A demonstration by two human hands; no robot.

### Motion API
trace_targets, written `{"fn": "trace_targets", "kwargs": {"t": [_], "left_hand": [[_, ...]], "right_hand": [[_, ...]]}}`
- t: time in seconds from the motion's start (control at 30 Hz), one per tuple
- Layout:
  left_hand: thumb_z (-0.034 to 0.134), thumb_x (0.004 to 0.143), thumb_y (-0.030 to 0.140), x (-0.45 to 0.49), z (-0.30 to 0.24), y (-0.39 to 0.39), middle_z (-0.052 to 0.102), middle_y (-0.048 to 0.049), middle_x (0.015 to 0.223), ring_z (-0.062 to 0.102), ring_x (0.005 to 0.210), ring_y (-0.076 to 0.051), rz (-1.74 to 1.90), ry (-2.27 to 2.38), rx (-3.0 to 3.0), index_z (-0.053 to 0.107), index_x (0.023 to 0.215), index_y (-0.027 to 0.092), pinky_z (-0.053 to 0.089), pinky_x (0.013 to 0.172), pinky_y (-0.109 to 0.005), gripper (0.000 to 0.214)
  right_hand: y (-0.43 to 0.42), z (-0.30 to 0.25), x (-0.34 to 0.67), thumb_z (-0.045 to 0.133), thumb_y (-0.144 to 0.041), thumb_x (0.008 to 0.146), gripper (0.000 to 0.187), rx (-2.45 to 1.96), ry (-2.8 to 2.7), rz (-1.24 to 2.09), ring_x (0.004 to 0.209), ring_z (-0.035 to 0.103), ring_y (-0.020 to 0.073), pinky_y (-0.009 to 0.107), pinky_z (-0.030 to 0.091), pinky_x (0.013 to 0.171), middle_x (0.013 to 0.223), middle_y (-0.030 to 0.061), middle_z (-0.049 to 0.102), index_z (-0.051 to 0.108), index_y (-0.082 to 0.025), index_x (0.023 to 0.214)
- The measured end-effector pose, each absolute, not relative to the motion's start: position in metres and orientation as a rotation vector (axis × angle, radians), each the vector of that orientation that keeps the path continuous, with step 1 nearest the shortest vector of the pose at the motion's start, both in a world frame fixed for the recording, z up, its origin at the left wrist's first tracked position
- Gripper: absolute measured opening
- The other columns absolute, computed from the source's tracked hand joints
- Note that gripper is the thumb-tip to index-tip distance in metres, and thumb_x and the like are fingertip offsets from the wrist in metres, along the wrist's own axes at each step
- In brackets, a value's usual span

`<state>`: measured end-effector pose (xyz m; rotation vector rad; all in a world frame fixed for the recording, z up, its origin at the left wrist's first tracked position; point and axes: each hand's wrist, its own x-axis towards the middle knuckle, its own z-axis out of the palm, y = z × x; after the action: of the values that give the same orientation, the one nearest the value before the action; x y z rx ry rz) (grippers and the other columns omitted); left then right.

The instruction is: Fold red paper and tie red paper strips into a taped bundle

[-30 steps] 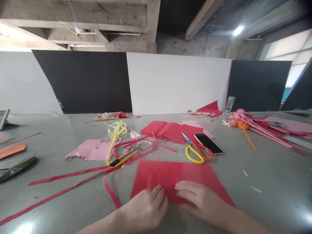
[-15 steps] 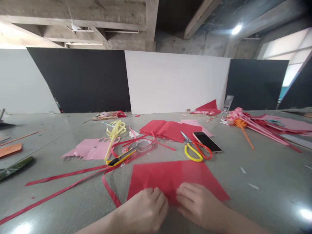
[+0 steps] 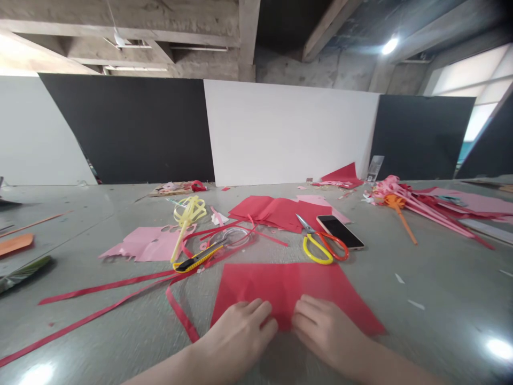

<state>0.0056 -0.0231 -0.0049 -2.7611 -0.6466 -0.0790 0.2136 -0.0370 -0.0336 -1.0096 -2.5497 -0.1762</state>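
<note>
A sheet of red paper (image 3: pixel 286 286) lies on the table in front of me. My left hand (image 3: pixel 243 329) is closed on its near edge, left of the middle, with fingers bent and the thumb close to them. Across a small gap, my right hand (image 3: pixel 326 326) grips the same edge, its fingers curled over the paper and its thumb mostly hidden. Both hands cover parts of the near edge. Beyond the sheet lie scissors (image 3: pixel 326 246) with one yellow and one orange handle, blades pointing away. A yellow and black utility knife (image 3: pixel 198 259) rests to the left.
Past the scissors are a phone (image 3: pixel 340 232) and more red paper (image 3: pixel 272 213). Red strips (image 3: pixel 112 305) stretch leftward, near pink cut paper (image 3: pixel 140 244), a clear tape roll (image 3: pixel 235 237) and a yellow paper flower (image 3: pixel 189 211). Pink and red paper pieces (image 3: pixel 430 206) lie far right.
Both hands have shifted slightly along the near edge, and the left thumb shows more. The sheet's near right corner has moved a little right and toward me.
</note>
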Motion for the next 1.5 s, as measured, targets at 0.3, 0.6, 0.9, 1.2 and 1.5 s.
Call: {"fn": "trace_targets", "kwargs": {"t": [0.3, 0.6, 0.9, 1.2, 1.5], "left_hand": [[0.05, 0.081, 0.012, 0.005, -0.007, -0.019, 0.052, -0.0012, 0.077, 0.049, 0.066, -0.017, -0.109, -0.73, -2.823, 0.048, 0.075, 0.017, 0.041, 0.055, -0.027, 0.008], [0.049, 0.083, 0.017, 0.006, -0.019, -0.015, 0.056, -0.0043, 0.08, 0.053, 0.075, -0.023, -0.095, -0.909, -2.701, 0.052, 0.082, 0.015, 0.044, 0.068, -0.038, 0.004], [0.048, 0.085, 0.022, 0.003, -0.016, -0.005, 0.057, -0.0037, 0.079, 0.054, 0.074, -0.022, -0.051, -0.773, -2.718, 0.052, 0.081, 0.015, 0.045, 0.065, -0.034, 0.009], [0.047, 0.086, 0.022, 0.001, -0.015, 0.002, 0.057, -0.0031, 0.073, 0.055, 0.067, -0.019, -0.008, -0.718, -2.714, 0.053, 0.078, 0.015, 0.044, 0.054, -0.029, 0.012], [0.048, 0.085, 0.022, 0.001, -0.017, 0.003, 0.058, -0.0031, 0.074, 0.057, 0.066, -0.02, 0.0, -0.733, -2.71, 0.054, 0.078, 0.016, 0.044, 0.053, -0.028, 0.011]], "right_hand": [[-0.04, -0.02, 0.212, 0.053, -0.013, 0.082, 0.01, -1.258, -2.329, 0.433, 0.072, 0.051, 0.0115, 0.022, 0.039, 0.064, 0.079, -0.0016, 0.051, 0.055, -0.019, 0.075], [-0.036, -0.021, 0.213, 0.06, -0.014, 0.078, 0.013, -1.415, -2.295, 0.278, 0.069, 0.05, 0.0137, 0.028, 0.035, 0.066, 0.072, -0.003, 0.054, 0.055, -0.018, 0.066], [-0.034, -0.03, 0.218, 0.059, -0.011, 0.076, 0.016, -1.419, -2.325, 0.187, 0.07, 0.047, 0.0145, 0.027, 0.035, 0.063, 0.072, -0.0021, 0.052, 0.049, -0.017, 0.065], [-0.027, -0.029, 0.22, 0.062, -0.013, 0.075, 0.018, -1.429, -2.335, 0.181, 0.065, 0.047, 0.0125, 0.024, 0.033, 0.058, 0.068, -0.0028, 0.051, 0.05, -0.017, 0.062], [-0.023, -0.025, 0.22, 0.064, -0.025, 0.075, 0.022, -1.501, -2.342, 0.164, 0.062, 0.049, 0.0125, 0.025, 0.031, 0.057, 0.063, -0.0026, 0.054, 0.054, -0.016, 0.058]]}}
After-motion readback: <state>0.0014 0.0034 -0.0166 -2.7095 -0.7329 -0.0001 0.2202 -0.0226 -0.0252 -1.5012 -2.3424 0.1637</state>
